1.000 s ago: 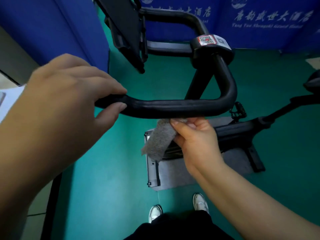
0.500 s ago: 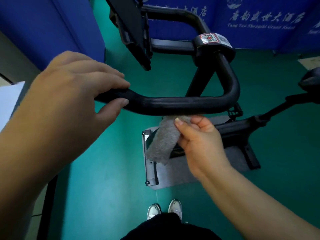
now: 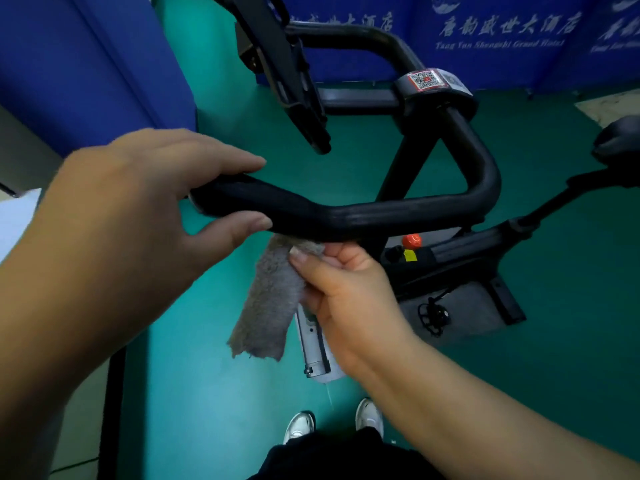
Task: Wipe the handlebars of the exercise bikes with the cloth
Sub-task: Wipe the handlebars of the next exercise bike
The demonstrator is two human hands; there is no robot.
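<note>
A black padded handlebar (image 3: 381, 216) of an exercise bike runs across the middle of the head view and bends back at the right. My left hand (image 3: 138, 209) grips its near left end, fingers over the top and thumb underneath. My right hand (image 3: 343, 292) holds a grey fuzzy cloth (image 3: 270, 303) just under the bar's middle. The top of the cloth touches the bar's underside and the rest hangs down.
A black console bracket (image 3: 284, 74) juts out above the bar. A QR sticker (image 3: 426, 79) sits on the bar's clamp. The bike frame with a red knob (image 3: 411, 241) and grey base mat (image 3: 471, 313) lies below. Blue panels (image 3: 86, 64) stand left and behind. My shoes (image 3: 370, 415) are on the green floor.
My right hand has slid the cloth left along the bar's underside, closer to my left thumb. My left hand keeps its grip. The view has shifted a little.
</note>
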